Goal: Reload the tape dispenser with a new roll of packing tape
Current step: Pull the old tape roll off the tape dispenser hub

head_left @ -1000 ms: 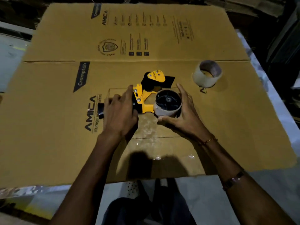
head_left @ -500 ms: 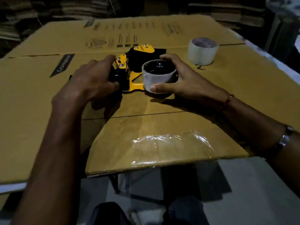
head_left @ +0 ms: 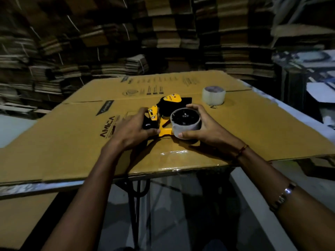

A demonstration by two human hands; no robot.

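Note:
A yellow and black tape dispenser (head_left: 164, 113) lies flat on a big sheet of cardboard (head_left: 72, 138). My left hand (head_left: 132, 129) grips its black handle. A thin, nearly used-up roll (head_left: 185, 124) sits on the dispenser's black hub, and my right hand (head_left: 203, 129) wraps around that roll, thumb at the near side and fingers at the far side. A fuller roll of clear packing tape (head_left: 213, 95) stands on the cardboard behind and to the right of the dispenser, apart from both hands.
The cardboard sheet covers a table and overhangs its near edge, with a strip of clear tape (head_left: 174, 153) stuck near the front. Stacks of flattened cardboard (head_left: 126, 51) fill the background. A white surface (head_left: 324, 98) is at the far right.
The camera has tilted up, so the stacks behind the table now show. Both hands keep their grips on the dispenser handle and the mounted roll.

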